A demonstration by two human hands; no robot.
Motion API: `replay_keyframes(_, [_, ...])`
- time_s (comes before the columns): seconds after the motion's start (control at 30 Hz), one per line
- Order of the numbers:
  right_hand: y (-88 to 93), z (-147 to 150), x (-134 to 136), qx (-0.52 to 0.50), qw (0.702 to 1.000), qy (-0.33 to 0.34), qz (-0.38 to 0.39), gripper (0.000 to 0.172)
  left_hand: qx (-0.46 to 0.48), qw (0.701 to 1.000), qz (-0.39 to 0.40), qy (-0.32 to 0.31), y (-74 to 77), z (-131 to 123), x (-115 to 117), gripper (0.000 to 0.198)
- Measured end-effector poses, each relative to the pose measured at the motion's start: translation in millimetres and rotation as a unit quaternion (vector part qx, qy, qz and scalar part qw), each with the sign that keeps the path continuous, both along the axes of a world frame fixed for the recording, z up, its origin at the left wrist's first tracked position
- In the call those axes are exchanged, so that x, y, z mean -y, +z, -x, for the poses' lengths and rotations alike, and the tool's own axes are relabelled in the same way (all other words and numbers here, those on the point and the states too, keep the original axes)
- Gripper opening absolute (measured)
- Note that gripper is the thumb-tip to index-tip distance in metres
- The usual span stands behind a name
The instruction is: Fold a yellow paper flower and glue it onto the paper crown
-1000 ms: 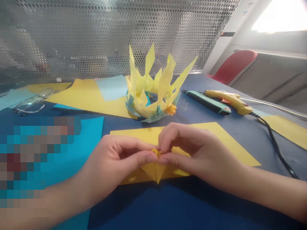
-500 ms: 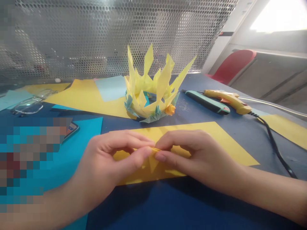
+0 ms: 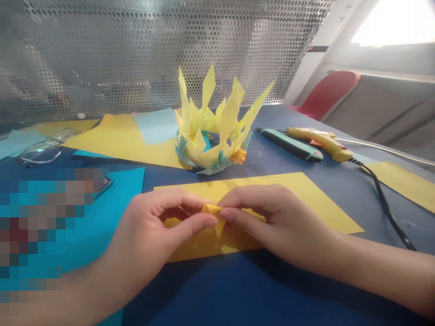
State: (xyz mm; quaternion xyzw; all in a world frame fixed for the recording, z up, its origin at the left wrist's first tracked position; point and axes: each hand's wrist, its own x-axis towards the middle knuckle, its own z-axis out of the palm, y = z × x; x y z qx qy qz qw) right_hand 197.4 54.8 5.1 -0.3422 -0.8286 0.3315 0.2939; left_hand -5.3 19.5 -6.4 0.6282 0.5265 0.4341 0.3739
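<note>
Between my two hands is a small folded piece of yellow paper (image 3: 213, 209), partly hidden by the fingers. My right hand (image 3: 272, 210) pinches its right side between thumb and forefinger. On the other side, my left hand (image 3: 159, 231) has its fingers and thumb around the left part of the fold. Both hands are just above a flat yellow sheet (image 3: 312, 213) on the dark blue table. Behind it stands a pale yellow paper crown (image 3: 227, 117) with tall points, blue-green folded leaves and an orange paper rose (image 3: 239, 156).
A green-black cutter (image 3: 290, 145) and a yellow glue gun (image 3: 321, 140) with a black cable lie at the right. Eyeglasses (image 3: 44, 151) and more coloured sheets are at the left, beside blue paper (image 3: 132, 181). A perforated metal panel (image 3: 142, 59) rises behind.
The folded yellow paper has turned to show a wider face. My left thumb has dropped slightly and parted from the fingers, while my right hand keeps its pinch.
</note>
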Motion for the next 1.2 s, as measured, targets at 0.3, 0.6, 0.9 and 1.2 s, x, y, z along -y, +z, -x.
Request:
replay_keyframes(0.3, [-2.6,-1.8,-2.9,-0.003,0.999,0.026,-0.023,0.016,0.016,1.0,0.017,0.006,2.0,-1.0,0.7,0.009])
replay_keyframes(0.6, [-2.1,-3.5,-0.5,-0.014,0.997,0.064,-0.05,0.022,0.011,1.0,0.004,-0.016,1.1,0.9,0.7,0.014])
replay_keyframes(0.9, [-0.9,1.6,2.4,-0.014,0.991,0.029,0.132,0.014,0.105,0.992,0.023,-0.068,0.9,1.6,-2.7,0.019])
replay_keyframes(1.2, [1.1,2.3,3.2,-0.035,0.958,0.023,0.283,0.016,0.152,0.983,0.075,-0.07,-1.0,0.7,-6.0,0.013])
